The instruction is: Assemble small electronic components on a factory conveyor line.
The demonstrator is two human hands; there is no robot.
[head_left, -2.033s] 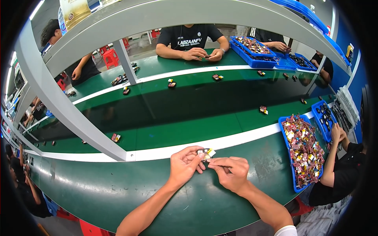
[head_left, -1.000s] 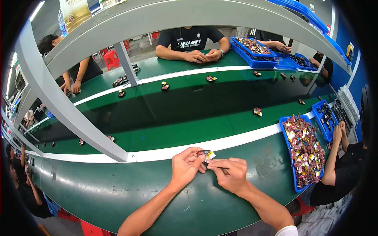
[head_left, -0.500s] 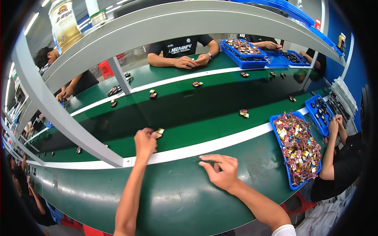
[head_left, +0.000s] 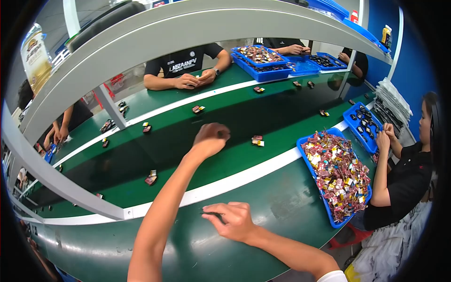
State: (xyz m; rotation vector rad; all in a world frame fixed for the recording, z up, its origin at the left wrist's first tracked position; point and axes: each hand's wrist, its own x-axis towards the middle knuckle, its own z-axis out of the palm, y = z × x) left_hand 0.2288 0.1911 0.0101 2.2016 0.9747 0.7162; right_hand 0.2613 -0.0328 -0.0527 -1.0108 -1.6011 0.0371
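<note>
My left hand (head_left: 212,139) is over the dark green conveyor belt (head_left: 221,162), smeared by motion, so its fingers cannot be read. Left of that forearm, a small dark part with pink and white labels (head_left: 151,177) lies on the belt. Another small labelled part (head_left: 257,140) rests on the belt to the right of my left hand. My right hand (head_left: 232,223) hovers above the green worktop (head_left: 277,202). Its thumb and forefinger pinch a thin dark pointed tool (head_left: 205,210), mostly hidden by the fingers.
A blue tray (head_left: 315,188) heaped with labelled pieces stands at right, beside a blue tray of black parts (head_left: 346,115) and a co-worker (head_left: 399,164). Across the belt sits another person (head_left: 185,66). A grey shelf post (head_left: 61,174) rises at left; a shelf beam (head_left: 211,23) spans overhead.
My left hand has let go of the labelled part, which now lies on the belt, and has moved right and farther out. The view has shifted right. My right hand keeps its pinch.
</note>
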